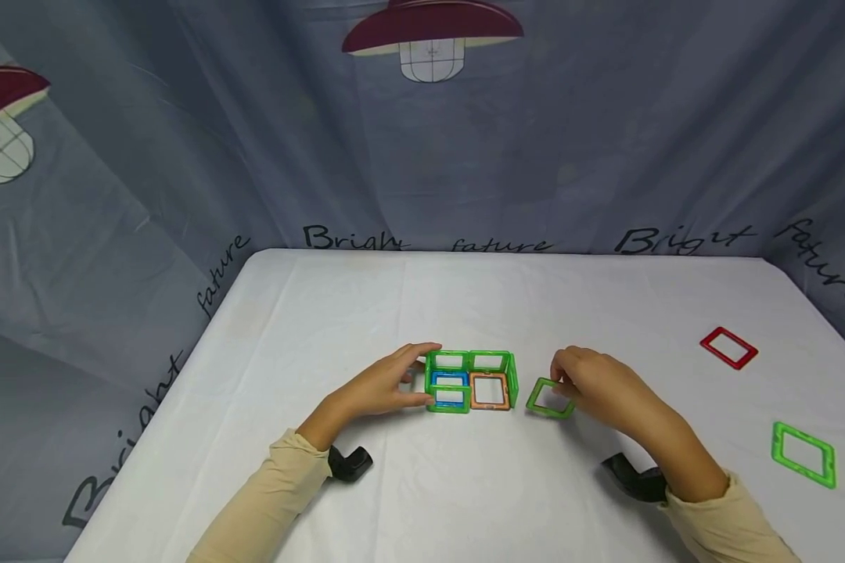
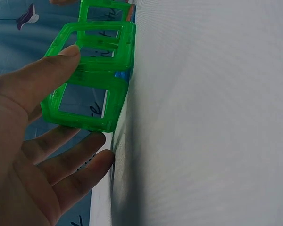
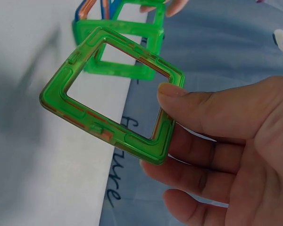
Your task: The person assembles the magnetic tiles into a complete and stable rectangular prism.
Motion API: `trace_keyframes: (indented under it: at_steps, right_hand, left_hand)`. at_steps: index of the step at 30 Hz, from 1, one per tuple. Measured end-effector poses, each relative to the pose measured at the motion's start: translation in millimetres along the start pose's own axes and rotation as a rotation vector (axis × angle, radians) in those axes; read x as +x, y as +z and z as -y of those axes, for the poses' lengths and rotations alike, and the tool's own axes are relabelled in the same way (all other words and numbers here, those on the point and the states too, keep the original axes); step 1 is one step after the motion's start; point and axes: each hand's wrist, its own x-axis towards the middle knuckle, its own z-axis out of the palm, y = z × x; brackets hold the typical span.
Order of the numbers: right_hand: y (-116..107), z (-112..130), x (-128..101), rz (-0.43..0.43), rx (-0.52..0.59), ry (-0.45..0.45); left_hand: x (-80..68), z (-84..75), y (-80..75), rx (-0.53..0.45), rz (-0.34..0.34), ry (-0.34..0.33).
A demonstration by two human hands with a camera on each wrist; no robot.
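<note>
Green magnetic tiles stand up as low walls of a small box [image 1: 451, 410] at mid table. Inside its walls a blue square tile [image 1: 451, 373] and an orange square tile [image 1: 490, 407] lie side by side. My left hand [image 1: 373, 387] holds the box's left end, thumb at the front corner and index finger at the back. In the left wrist view the thumb presses a green wall [image 2: 115, 101]. Just right of the box, my right hand [image 1: 609, 391] pinches a loose green square tile [image 3: 94, 126] by one edge, tilted and apart from the box.
A red square tile [image 1: 709, 342] lies at the back right of the white table [image 1: 521, 485], and another green tile [image 1: 831, 469] lies near the right edge. Black wrist mounts [image 1: 352, 464] sit under both forearms. Grey printed cloth [image 1: 570, 156] hangs behind.
</note>
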Motion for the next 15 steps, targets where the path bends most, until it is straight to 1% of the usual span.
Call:
trace_keyframes:
  at_steps: [10,15]
  right_hand:
    - [-1,11,3,-0.073,-0.022,-0.14]
    - [-2,19,4,-0.093,-0.043,-0.176]
  left_hand:
    - [-0.3,-1.7,-0.1,0.013,-0.002,-0.001]
    - [-0.3,-1.9,-0.1,0.019,-0.001,-0.013]
